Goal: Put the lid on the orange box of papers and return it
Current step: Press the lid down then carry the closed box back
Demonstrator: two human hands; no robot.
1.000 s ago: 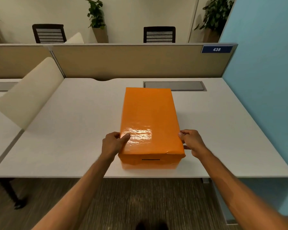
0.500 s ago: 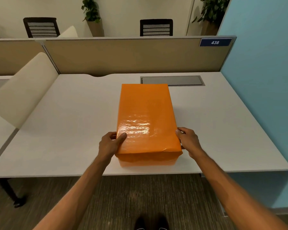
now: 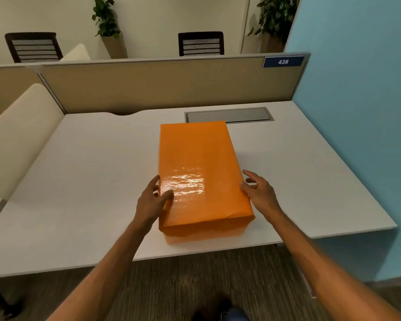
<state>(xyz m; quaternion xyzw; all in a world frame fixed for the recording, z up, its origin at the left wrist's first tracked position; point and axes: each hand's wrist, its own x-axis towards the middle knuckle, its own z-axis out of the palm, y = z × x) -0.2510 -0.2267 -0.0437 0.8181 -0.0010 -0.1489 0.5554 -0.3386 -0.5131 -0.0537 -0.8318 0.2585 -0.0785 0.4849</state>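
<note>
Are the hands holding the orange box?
Barely: the left hand touches the orange box's left side, thumb on its lid; the right hand, fingers spread, touches its right edge.

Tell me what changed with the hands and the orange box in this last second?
Both hands loosened: the right hand has opened, fingers spread beside the orange box, and the left hand keeps only its thumb on the lid. The box has slid farther onto the desk, its lid still on.
</note>
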